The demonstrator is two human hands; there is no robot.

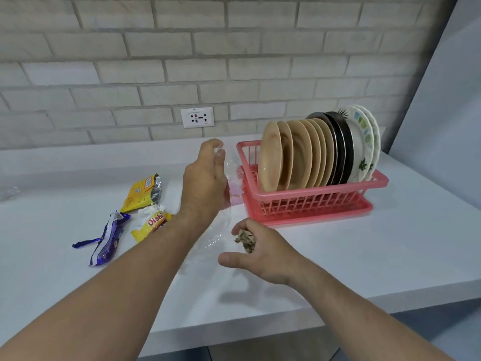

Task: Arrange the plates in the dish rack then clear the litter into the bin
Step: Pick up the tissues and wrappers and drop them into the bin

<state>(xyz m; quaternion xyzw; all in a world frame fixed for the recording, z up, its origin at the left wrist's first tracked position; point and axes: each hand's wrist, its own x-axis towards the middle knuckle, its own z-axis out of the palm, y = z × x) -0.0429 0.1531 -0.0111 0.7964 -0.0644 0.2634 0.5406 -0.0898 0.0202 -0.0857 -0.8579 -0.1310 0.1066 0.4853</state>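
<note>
A pink dish rack [312, 201] stands on the white counter with several plates upright in it: beige plates [291, 157] in front, dark plates [338, 152] behind them, white patterned plates [364, 142] at the back. My left hand [205, 181] is raised left of the rack and grips a clear plastic wrapper [229, 178] that hangs down from it. Below it, my right hand [260, 251] holds a crumpled brownish scrap [246, 238] in its curled fingers. Three wrappers lie on the counter to the left: a yellow packet [143, 191], an Oishi packet [153, 224], a purple wrapper [108, 241].
The counter [364, 256] ends in a front edge near my forearms. A brick wall with a white socket [197, 117] runs behind. A bit of clear plastic [9, 192] lies at the far left. No bin is in view.
</note>
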